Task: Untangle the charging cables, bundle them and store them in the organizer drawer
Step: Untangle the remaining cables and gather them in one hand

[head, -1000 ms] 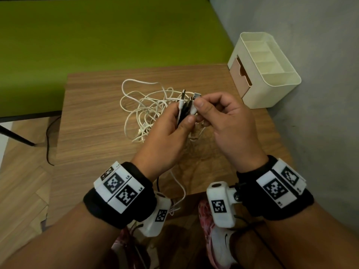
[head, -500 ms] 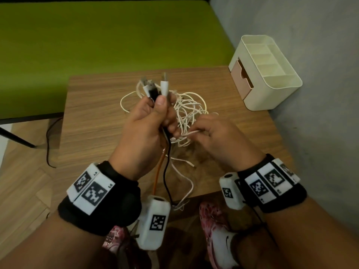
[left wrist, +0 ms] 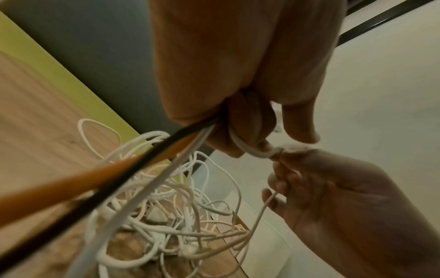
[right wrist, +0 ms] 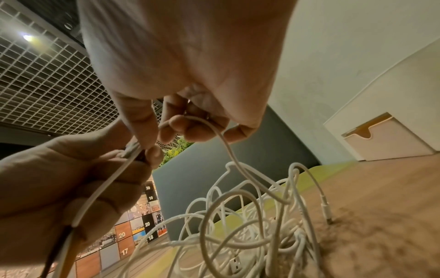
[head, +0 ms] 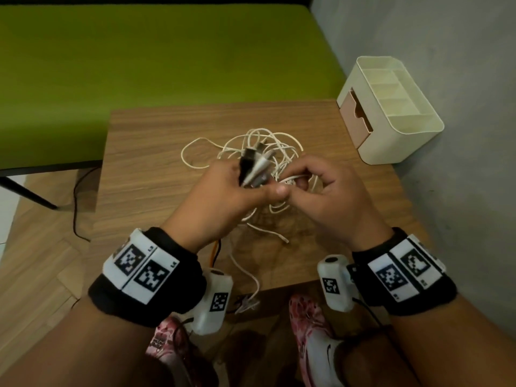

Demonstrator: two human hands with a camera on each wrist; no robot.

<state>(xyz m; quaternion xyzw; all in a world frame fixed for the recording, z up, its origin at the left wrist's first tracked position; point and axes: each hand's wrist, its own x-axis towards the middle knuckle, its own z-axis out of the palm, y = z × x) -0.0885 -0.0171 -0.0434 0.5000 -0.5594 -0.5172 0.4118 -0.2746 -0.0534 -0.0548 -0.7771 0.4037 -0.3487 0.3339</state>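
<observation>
A tangle of white charging cables (head: 265, 146) lies mid-table, also visible in the wrist views (left wrist: 166, 216) (right wrist: 250, 225). My left hand (head: 259, 188) grips a bunch of plug ends (head: 255, 166), black and white, pointing up and right. Black, orange and white cords (left wrist: 119, 169) trail from its fist. My right hand (head: 296, 185) pinches a white cable strand (right wrist: 226, 143) right next to the left thumb; this strand runs down into the tangle. The cream organizer (head: 413, 127) stands at the table's far right corner, its pink drawer (head: 358, 118) pushed in.
The wooden table (head: 156, 163) ends close to my wrists, and some cords hang over its near edge (head: 251, 277). A green bench (head: 167, 57) lies behind, a grey wall (head: 460, 79) on the right. A black cord (head: 75, 208) lies on the floor at the left.
My left hand has come down and to the right with the plug ends, which now tilt right. My right hand has met it and pinches a white strand beside the left thumb.
</observation>
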